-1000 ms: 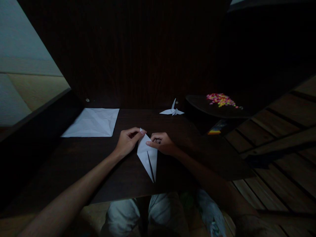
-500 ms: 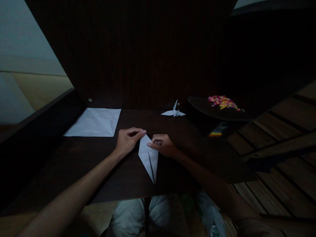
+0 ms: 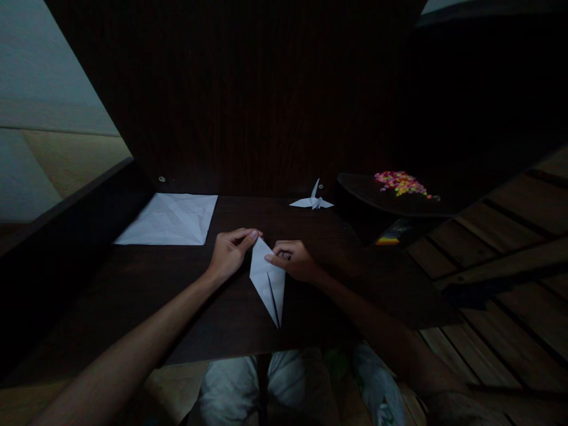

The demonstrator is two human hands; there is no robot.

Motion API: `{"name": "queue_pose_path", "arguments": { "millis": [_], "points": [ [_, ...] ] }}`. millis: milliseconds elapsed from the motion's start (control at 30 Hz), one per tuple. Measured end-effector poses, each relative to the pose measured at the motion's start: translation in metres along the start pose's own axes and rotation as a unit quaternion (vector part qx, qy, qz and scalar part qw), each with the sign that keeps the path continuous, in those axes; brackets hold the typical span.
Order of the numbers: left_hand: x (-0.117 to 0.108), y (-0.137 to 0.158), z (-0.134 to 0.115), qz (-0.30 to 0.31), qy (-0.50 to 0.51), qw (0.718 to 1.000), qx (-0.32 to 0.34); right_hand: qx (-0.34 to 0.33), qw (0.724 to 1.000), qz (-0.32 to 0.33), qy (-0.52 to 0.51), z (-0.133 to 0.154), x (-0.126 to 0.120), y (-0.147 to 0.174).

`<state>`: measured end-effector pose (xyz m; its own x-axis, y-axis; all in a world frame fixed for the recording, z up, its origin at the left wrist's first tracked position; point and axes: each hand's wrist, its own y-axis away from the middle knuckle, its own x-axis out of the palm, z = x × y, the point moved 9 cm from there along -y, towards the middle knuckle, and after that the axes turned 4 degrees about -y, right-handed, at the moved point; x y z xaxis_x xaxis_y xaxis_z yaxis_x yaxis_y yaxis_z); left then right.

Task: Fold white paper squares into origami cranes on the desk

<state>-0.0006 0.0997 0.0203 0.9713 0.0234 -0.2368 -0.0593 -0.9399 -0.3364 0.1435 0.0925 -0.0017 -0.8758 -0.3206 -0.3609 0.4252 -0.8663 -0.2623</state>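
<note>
Between my hands is a white folded paper (image 3: 265,278), a long diamond with a slit running down its lower half to the point nearest me. My left hand (image 3: 231,253) pinches its top corner between thumb and fingers. On the upper right edge, my right hand (image 3: 296,260) grips the paper, thumb on the front face and fingers curled behind, partly hidden. Beyond them, a finished white paper crane (image 3: 314,203) stands on the dark desk with wings spread.
Creased white paper sheets (image 3: 175,220) lie at the desk's back left, beside a raised side panel (image 3: 75,219). To the right, a small curved shelf (image 3: 364,188) bears a heap of colourful little pieces (image 3: 402,183). A dark upright board (image 3: 266,100) closes the back.
My left fingers have shifted very slightly left at the paper's top corner. The paper's lower tip has moved a little up and right; my right hand keeps its grip.
</note>
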Motion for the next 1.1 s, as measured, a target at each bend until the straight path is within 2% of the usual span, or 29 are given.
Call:
{"name": "queue_pose_path", "arguments": {
  "millis": [200,467,1100],
  "points": [
    [0.001,-0.001,-0.001,-0.004,0.011,1.000,-0.025,0.004,1.000,-0.004,-0.005,-0.003,0.000,-0.001],
    [0.012,0.001,0.006,0.048,0.006,0.999,-0.013,0.004,1.000,-0.005,-0.010,-0.001,0.000,0.000],
    [0.011,0.002,-0.006,0.045,-0.010,0.998,0.045,0.001,0.999,0.024,-0.047,-0.001,0.006,0.000]
  ]
}}
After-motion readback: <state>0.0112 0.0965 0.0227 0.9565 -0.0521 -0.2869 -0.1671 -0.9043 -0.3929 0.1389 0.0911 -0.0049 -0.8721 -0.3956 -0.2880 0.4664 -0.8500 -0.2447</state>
